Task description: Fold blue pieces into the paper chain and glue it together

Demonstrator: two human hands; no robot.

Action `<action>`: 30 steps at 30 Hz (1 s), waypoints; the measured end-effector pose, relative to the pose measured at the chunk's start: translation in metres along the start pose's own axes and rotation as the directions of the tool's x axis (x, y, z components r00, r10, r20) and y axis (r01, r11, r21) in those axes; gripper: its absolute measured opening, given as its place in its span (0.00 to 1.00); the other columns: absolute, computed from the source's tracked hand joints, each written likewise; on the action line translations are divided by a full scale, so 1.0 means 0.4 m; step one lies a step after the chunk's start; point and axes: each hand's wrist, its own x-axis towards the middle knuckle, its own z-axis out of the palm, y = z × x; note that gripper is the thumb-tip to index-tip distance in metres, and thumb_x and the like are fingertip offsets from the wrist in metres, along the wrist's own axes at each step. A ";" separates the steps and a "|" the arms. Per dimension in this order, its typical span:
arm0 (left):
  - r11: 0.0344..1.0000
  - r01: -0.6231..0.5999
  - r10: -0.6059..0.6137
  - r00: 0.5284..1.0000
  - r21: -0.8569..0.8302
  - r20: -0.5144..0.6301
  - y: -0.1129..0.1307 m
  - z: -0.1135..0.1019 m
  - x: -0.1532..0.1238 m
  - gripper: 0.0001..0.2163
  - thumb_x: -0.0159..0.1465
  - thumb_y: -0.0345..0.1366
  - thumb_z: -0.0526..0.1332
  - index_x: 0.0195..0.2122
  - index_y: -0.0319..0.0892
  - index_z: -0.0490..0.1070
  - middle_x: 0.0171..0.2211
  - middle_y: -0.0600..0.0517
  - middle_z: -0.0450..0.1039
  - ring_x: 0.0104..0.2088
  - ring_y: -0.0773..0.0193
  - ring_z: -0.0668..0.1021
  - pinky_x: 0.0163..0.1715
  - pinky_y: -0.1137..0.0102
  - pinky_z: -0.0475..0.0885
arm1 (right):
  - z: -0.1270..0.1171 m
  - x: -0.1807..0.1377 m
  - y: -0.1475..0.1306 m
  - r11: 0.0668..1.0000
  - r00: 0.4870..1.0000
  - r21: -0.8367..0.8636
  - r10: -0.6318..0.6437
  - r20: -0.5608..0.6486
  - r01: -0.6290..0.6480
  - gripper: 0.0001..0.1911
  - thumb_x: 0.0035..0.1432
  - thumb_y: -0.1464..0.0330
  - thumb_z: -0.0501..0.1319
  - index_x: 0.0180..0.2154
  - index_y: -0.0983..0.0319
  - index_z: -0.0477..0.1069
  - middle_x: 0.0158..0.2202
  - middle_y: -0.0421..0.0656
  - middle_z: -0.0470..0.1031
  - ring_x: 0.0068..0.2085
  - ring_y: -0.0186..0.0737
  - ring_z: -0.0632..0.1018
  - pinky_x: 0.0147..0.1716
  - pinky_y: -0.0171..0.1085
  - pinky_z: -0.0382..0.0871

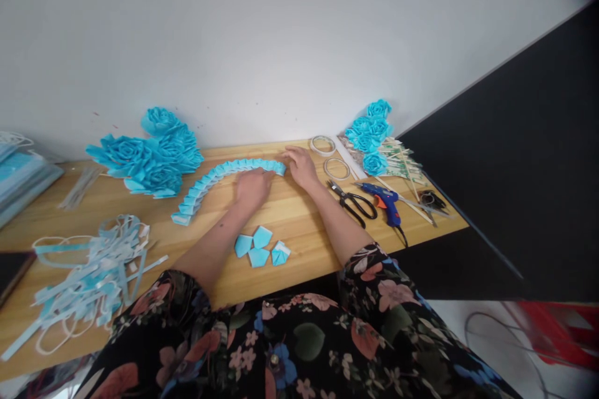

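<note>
A long curved strip of folded light-blue pieces (pixel 216 172) arches across the wooden table. My left hand (pixel 254 189) lies over its inner edge near the right end, fingers closed on the strip; the fingertips are partly hidden. Just beyond that end is my right hand (pixel 302 166), fingers stretched toward the strip and apart, with nothing visible in them. Several loose folded blue pieces (pixel 258 257) lie between my forearms, one of them (pixel 280 253) showing creases and a white edge.
Blue flowers (pixel 159 156) stand at back left, with more (pixel 369 131) at back right. Cut strips and loops (pixel 93 277) are heaped at left. Tape rolls (pixel 322 146), scissors (pixel 358 204) and a blue glue gun (pixel 384 199) lie right. A black panel (pixel 519 156) borders the table.
</note>
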 end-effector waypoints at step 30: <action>1.000 0.014 -0.014 1.000 -0.017 -0.012 0.002 0.003 -0.001 0.20 0.71 0.36 0.48 0.57 0.50 0.74 0.41 0.45 0.77 0.43 0.54 0.79 0.40 0.64 0.67 | -0.004 -0.009 -0.007 0.999 0.998 -0.015 -0.048 -0.028 0.048 0.24 0.50 0.85 0.50 0.40 0.63 0.77 0.50 0.49 0.78 0.54 0.48 0.72 0.59 0.47 0.64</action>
